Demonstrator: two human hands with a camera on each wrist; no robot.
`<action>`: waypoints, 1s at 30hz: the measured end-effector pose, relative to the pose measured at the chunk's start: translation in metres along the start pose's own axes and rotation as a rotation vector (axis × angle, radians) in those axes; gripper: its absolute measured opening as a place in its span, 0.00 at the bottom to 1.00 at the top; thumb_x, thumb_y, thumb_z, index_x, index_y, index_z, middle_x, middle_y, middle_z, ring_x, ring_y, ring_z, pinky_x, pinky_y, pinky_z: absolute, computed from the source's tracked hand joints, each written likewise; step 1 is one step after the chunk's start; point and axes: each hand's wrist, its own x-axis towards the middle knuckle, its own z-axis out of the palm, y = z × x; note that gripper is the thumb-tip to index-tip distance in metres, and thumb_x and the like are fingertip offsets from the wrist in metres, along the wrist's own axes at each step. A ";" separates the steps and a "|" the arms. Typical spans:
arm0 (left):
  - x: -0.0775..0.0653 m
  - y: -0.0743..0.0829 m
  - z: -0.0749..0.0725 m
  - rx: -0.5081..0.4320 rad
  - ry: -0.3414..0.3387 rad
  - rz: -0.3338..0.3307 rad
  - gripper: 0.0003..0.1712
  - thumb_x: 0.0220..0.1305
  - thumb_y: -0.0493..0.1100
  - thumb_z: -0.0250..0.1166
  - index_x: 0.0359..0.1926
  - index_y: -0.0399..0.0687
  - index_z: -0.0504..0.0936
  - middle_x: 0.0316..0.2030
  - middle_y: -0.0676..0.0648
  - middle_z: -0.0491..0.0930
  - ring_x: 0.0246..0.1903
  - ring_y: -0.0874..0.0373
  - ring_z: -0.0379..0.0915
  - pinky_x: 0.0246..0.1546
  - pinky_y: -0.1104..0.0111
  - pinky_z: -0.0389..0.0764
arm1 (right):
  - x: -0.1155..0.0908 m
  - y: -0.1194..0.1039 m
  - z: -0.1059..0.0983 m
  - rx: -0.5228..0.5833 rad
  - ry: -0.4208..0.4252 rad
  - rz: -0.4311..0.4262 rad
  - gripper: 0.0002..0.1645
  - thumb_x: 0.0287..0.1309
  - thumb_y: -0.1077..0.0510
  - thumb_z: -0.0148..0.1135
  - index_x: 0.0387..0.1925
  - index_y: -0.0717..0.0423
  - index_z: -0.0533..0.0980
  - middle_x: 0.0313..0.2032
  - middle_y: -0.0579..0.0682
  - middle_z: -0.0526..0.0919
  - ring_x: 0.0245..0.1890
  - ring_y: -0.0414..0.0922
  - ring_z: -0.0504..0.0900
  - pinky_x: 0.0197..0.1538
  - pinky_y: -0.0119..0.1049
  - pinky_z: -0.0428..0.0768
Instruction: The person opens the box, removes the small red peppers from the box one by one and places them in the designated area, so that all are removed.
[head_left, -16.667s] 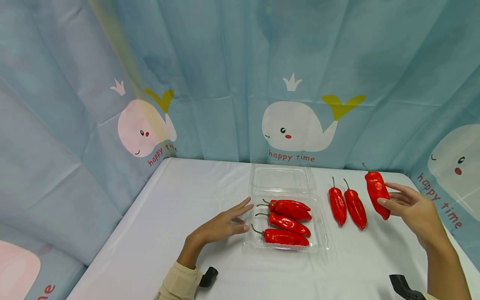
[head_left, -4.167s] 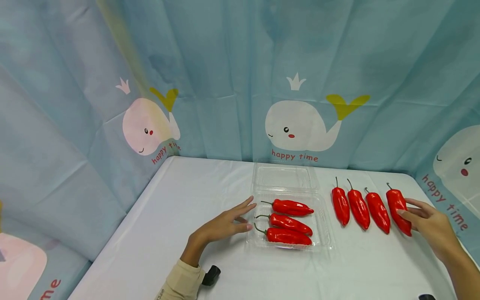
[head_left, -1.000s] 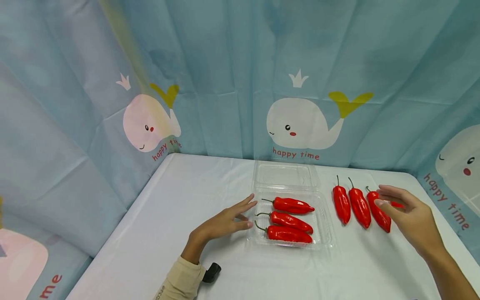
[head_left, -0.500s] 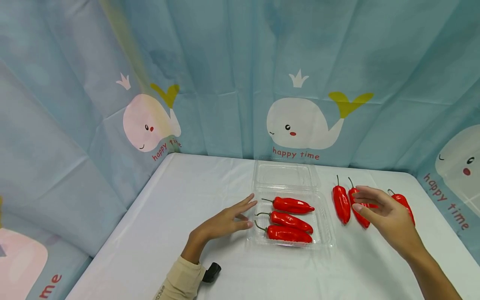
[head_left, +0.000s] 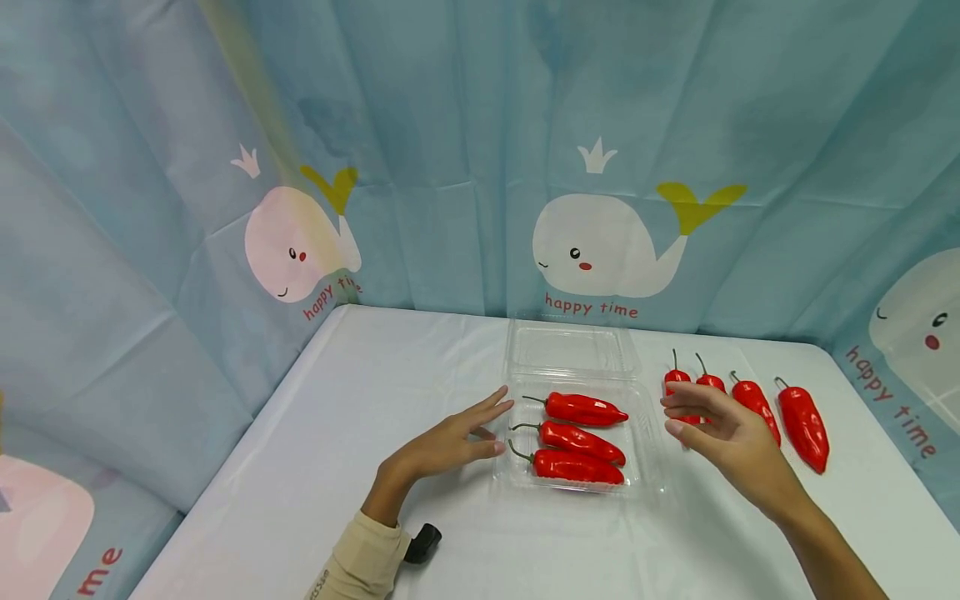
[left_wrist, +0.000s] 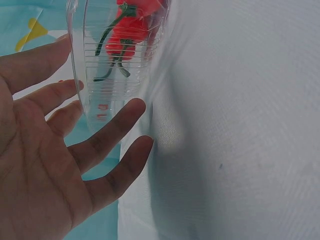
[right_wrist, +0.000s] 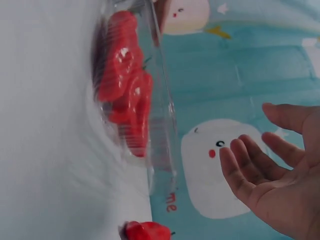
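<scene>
Three shiny red peppers (head_left: 581,447) lie side by side in a clear plastic clamshell box (head_left: 651,408). My left hand (head_left: 442,446) is spread at the box's left wall, with its fingertips (left_wrist: 135,106) at or very near the plastic. Their green stems (left_wrist: 112,30) point toward this hand. My right hand (head_left: 738,446) hovers right of the box with its fingers loosely bent and nothing in it. It partly covers two of several red peppers (head_left: 804,429) lined up on the table. In the right wrist view the right palm (right_wrist: 290,192) is bare.
The box's hinged lid (head_left: 570,350) lies folded back behind it. A white cloth covers the table (head_left: 375,367). A blue curtain (head_left: 420,167) with printed whales hangs at the back and sides. A black device (head_left: 424,543) sits on the left wrist.
My right hand let go of the pepper at the row's right end and moved left toward the box. Earlier, the box held more peppers and the row fewer. The left hand stayed in place.
</scene>
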 end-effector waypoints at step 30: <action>0.001 0.000 0.000 0.000 0.004 -0.001 0.42 0.77 0.55 0.61 0.85 0.56 0.57 0.86 0.55 0.44 0.63 0.52 0.79 0.68 0.41 0.73 | 0.014 0.008 0.056 0.166 -0.361 0.105 0.35 0.66 0.53 0.72 0.71 0.58 0.74 0.59 0.56 0.85 0.59 0.58 0.82 0.53 0.32 0.85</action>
